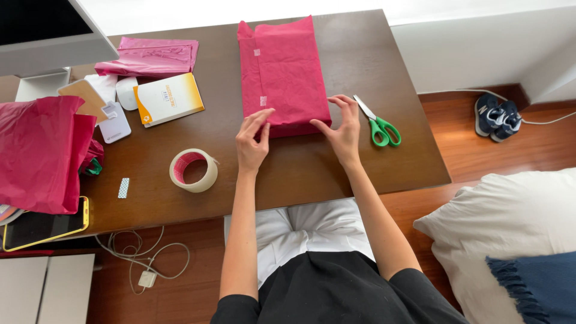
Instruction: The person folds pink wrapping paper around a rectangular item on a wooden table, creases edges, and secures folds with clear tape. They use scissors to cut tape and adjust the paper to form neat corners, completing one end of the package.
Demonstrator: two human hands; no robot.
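Brown table [360,162] — parcel [282,66], tape [193,170], scissors [378,123]

My left hand [252,139] and right hand [342,129] pressing the near end of a pink wrapped parcel [281,66], green scissors [378,123] just right, tape roll [193,170] left, dark wooden table [360,162]

Bare table [312,168] lay open between the near edge and the pink wrapped parcel [281,72]. To the left, the tape roll [193,170] stood in the path, with open wood around it. To the right, green-handled scissors [378,123] lay just beside the parcel, narrowing passage there. The far-left side was crowded by pink tissue paper [39,153] and a booklet [168,99].
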